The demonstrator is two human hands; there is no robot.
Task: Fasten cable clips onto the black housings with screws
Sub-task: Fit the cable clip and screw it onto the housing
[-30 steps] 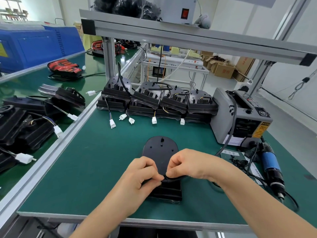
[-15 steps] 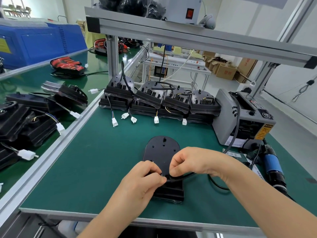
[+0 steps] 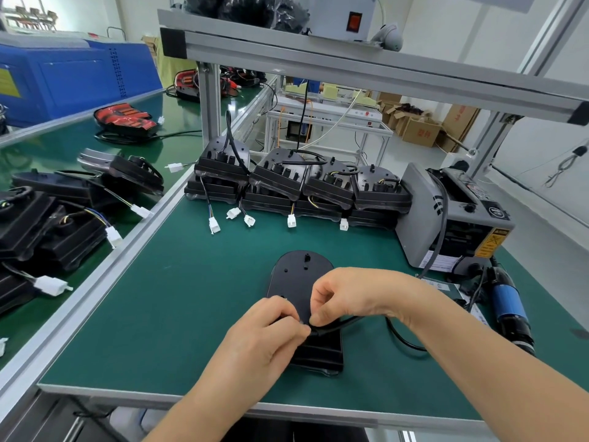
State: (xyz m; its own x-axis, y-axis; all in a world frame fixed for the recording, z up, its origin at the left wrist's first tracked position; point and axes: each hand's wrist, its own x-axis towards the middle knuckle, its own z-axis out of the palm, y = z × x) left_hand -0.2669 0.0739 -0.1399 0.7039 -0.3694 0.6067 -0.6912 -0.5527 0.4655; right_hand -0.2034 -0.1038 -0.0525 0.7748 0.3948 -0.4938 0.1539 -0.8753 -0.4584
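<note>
Though smooth and round-topped, a ridged black housing (image 3: 301, 275) with slim cable (image 3: 342, 324)

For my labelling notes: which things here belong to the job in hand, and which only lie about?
Job: housing, cable, left hand, right hand, screwdriver.
Lying about: tape dispenser, red parts, blue machine, cartons.

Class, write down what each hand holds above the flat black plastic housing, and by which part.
Left hand and right hand both pinch the thin black cable near its end, over the black housing; any clip is hidden.
</note>
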